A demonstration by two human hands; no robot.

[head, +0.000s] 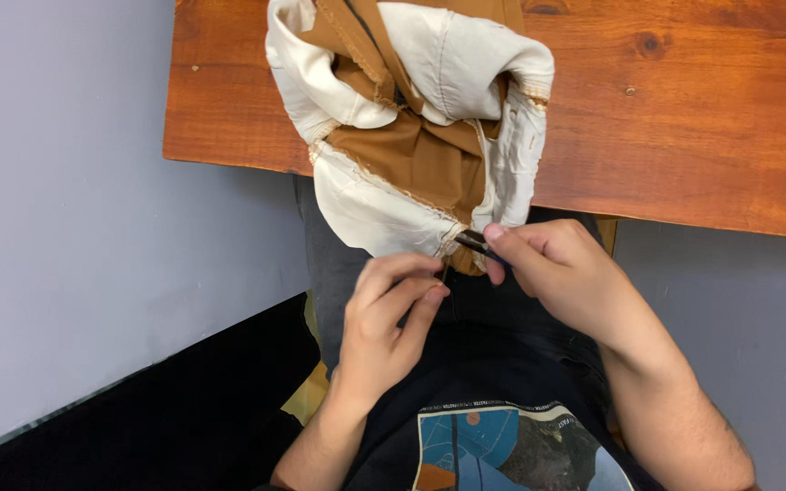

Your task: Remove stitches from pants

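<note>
Fingers: your right hand pinches a small dark tool at the cream-and-tan garment's lower hem; your left hand pinches just below it. Garment overhangs the wooden table's near edge. Open room lies left.

A reddish-brown varnished wooden tabletop with dark knots in its grain fills the upper part of the view, its front edge running slightly downhill to the right. Under and beside it lies a pale grey smooth floor, met at lower left by a black mat along a slanting edge. At the bottom are a black T-shirt with a blue and orange printed panel and dark grey trousers
</note>
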